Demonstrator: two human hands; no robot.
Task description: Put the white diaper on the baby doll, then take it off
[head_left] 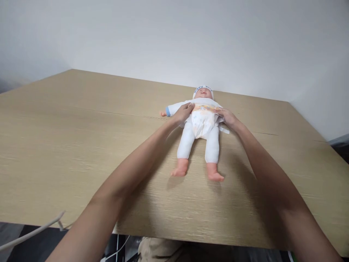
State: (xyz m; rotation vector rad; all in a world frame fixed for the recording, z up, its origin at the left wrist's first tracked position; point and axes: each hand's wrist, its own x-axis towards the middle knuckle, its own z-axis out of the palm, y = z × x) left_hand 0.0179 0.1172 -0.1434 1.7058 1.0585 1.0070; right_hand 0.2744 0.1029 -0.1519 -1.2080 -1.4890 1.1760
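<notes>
A baby doll [212, 147] in white clothes lies on its back, its feet towards me and its printed cap at the far end. Round its hips sits a white diaper [204, 122] with an orange patterned waistband. My left hand [185, 111] grips the diaper's upper corner on the left, thumb on the front. On the other side my right hand [225, 115] has its fingers closed on the opposite upper corner. A white tab [224, 130] sticks out beside the doll's hip, below my right hand. The doll's arm on the right is mostly hidden.
The wooden table [81, 145] has thin seams across it and meets a pale wall [163, 40] at the back. A white cable [32, 233] crosses the front left edge. More cables hang below the table's front edge.
</notes>
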